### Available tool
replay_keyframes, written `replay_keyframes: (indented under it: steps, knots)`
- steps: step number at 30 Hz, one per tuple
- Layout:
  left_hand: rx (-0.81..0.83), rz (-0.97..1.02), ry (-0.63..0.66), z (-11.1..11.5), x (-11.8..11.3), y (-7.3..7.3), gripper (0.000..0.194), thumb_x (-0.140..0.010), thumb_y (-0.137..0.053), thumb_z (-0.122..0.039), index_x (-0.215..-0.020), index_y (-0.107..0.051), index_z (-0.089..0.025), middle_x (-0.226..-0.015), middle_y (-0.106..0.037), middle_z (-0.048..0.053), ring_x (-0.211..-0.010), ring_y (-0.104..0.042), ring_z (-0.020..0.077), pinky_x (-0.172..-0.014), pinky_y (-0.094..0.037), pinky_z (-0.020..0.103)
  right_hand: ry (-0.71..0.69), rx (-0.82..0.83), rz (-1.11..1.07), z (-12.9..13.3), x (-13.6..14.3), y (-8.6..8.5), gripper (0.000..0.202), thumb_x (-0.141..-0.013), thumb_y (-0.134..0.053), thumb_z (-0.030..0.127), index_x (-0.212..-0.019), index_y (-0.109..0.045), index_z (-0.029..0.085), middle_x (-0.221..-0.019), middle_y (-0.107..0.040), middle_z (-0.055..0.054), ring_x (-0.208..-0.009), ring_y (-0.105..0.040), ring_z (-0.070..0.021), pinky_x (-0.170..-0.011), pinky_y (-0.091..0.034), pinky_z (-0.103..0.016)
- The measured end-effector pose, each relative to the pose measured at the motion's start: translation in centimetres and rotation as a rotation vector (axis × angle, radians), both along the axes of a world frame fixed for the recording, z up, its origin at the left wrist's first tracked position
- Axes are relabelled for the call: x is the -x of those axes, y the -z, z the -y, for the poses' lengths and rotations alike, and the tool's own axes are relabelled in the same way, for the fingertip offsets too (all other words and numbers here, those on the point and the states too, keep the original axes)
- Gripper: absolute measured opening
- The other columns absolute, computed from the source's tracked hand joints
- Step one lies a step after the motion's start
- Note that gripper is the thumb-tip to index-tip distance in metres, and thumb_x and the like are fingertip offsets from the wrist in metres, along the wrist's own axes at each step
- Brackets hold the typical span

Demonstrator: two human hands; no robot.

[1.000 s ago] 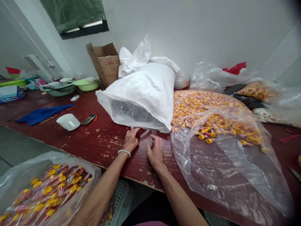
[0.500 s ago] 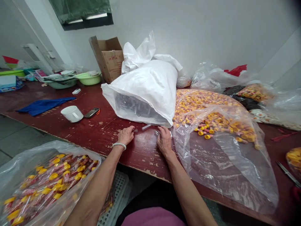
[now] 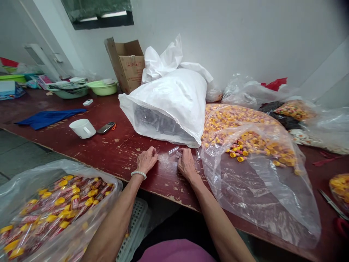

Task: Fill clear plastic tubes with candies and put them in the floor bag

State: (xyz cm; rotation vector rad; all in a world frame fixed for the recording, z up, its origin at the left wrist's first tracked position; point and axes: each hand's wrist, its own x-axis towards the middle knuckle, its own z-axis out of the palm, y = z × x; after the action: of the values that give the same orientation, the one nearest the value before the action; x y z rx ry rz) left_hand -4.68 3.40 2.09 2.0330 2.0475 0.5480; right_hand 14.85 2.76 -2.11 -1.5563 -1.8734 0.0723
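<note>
My left hand (image 3: 147, 160), with a pale bead bracelet at the wrist, rests on the red table with its fingers curled together. A bit of clear plastic seems to show at its fingertips, mostly hidden. Opposite it, my right hand (image 3: 187, 163) has its fingers bent around a clear plastic tube (image 3: 178, 154), partly covered by them. Another clear tube (image 3: 173, 150) lies just beyond, between the hands. One more loose tube (image 3: 198, 155) is to the right of my right hand. Behind them, a white woven sack (image 3: 174, 91) lies with its mouth toward me, full of clear tubes.
At right, a clear plastic bag (image 3: 261, 189) holds many yellow-capped pieces. Lower left, another bag (image 3: 113, 174) contains yellow-capped filled tubes. A white mug (image 3: 81, 129), phone (image 3: 106, 127) and blue cloth (image 3: 49, 118) lie left; scissors (image 3: 331, 203) lie far right.
Both hands have drawn slightly closer together. My right hand has shifted a little left, and the loose tube at its right shows more fully. The view has turned slightly.
</note>
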Motion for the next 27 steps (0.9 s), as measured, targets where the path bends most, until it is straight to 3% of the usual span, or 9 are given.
replay_keyframes:
  steps: [5,9,12,16,20,23,27]
  knots:
    - [-0.082,0.351,0.102,0.4,-0.7,0.5,0.005,-0.072,-0.051,-0.016,-0.075,-0.05,-0.02,-0.073,-0.059,0.001,-0.069,-0.054,0.0149,-0.065,-0.039,0.025,-0.105,0.074,0.071,-1.3,1.1,-1.2,0.054,-0.075,-0.044,0.007,-0.128,-0.045,0.015,-0.106,-0.048,-0.012,-0.095,-0.05,-0.0211,-0.083,-0.044,-0.031]
    - [-0.098,0.515,0.16,0.3,-0.9,1.2,0.013,-0.066,-0.047,-0.008,-0.072,-0.05,-0.019,-0.07,-0.057,-0.001,-0.066,-0.051,0.0127,-0.064,-0.039,0.024,-0.069,0.232,0.239,-2.3,1.5,-2.9,0.032,-0.082,-0.045,0.014,-0.112,-0.056,0.02,-0.106,-0.048,-0.01,-0.089,-0.055,-0.0197,-0.072,-0.045,-0.029]
    - [-0.081,0.635,0.157,0.0,-0.6,1.9,0.016,-0.065,-0.048,-0.008,-0.077,-0.054,-0.018,-0.072,-0.058,0.0,-0.066,-0.052,0.0128,-0.064,-0.04,0.024,-0.052,0.28,0.231,-2.4,1.3,-3.3,0.021,-0.084,-0.048,0.018,-0.102,-0.059,0.019,-0.113,-0.048,-0.011,-0.09,-0.057,-0.0192,-0.074,-0.045,-0.029]
    - [0.083,0.897,0.217,0.2,-0.7,2.3,0.038,-0.065,-0.053,-0.01,-0.102,-0.06,-0.017,-0.085,-0.064,0.003,-0.075,-0.058,0.0151,-0.07,-0.044,0.027,-0.188,0.258,-0.152,-0.9,1.7,-2.6,0.018,-0.086,-0.05,0.027,-0.1,-0.057,0.018,-0.099,-0.058,-0.006,-0.087,-0.056,-0.0178,-0.078,-0.044,-0.03]
    - [0.322,1.398,0.367,1.4,-1.7,1.8,0.051,-0.064,-0.059,-0.009,-0.114,-0.061,-0.018,-0.106,-0.067,0.007,-0.099,-0.06,0.0196,-0.086,-0.045,0.031,-0.325,0.324,-0.643,1.5,2.9,-1.7,0.02,-0.085,-0.05,0.033,-0.098,-0.057,0.02,-0.09,-0.061,-0.002,-0.081,-0.056,-0.0153,-0.075,-0.047,-0.029]
    - [0.431,1.609,0.394,2.2,-2.6,1.3,0.051,-0.063,-0.063,-0.009,-0.113,-0.062,-0.019,-0.11,-0.066,0.007,-0.097,-0.062,0.0203,-0.083,-0.048,0.031,-0.359,0.397,-0.717,2.6,3.1,-1.6,0.024,-0.084,-0.049,0.032,-0.105,-0.056,0.022,-0.093,-0.059,-0.002,-0.084,-0.055,-0.0155,-0.072,-0.048,-0.029]
    - [0.409,1.63,0.358,2.6,-3.3,1.2,0.036,-0.064,-0.07,-0.014,-0.1,-0.064,-0.018,-0.102,-0.068,0.006,-0.082,-0.064,0.0167,-0.071,-0.052,0.029,-0.36,0.478,-0.69,3.2,2.2,-1.6,0.039,-0.086,-0.044,0.029,-0.125,-0.046,0.025,-0.108,-0.051,-0.005,-0.089,-0.053,-0.0161,-0.066,-0.049,-0.027]
